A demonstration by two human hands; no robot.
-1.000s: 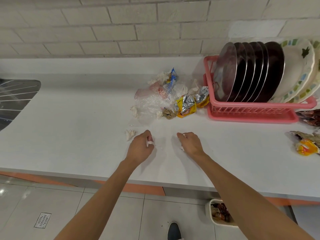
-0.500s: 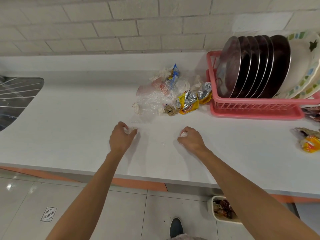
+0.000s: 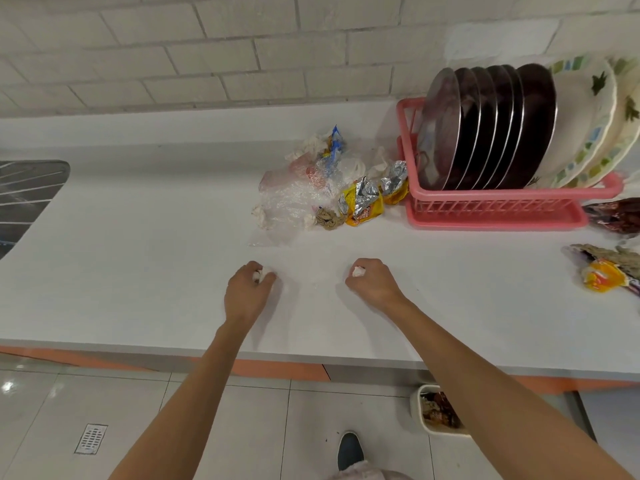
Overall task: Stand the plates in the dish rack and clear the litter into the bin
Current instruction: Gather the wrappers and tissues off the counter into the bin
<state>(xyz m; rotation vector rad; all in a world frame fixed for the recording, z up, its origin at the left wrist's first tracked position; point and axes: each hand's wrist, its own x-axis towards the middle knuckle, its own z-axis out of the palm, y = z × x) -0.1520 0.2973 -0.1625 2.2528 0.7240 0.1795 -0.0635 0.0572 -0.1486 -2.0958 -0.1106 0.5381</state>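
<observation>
Matt white worktop [image 3: 138, 271], smooth. Pink plastic dish rack [image 3: 498, 209], and in it shiny metal plates [image 3: 485, 126] beside glazed patterned ones [image 3: 588, 126]. Crinkled clear plastic film [image 3: 294, 199], foil-lined yellow wrappers [image 3: 362, 202], crumpled paper [image 3: 329, 219]. Glossy floor tiles [image 3: 52, 403].

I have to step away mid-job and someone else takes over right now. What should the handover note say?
Hands: the left hand grips a white paper scrap at the counter; the right hand grips a second scrap.
Done: the steel plates and patterned plates stand in the pink dish rack.
Left: drop both scraps, then the wrapper pile beside the rack and the litter at the counter's right end, into the bin on the floor under the counter.
</observation>
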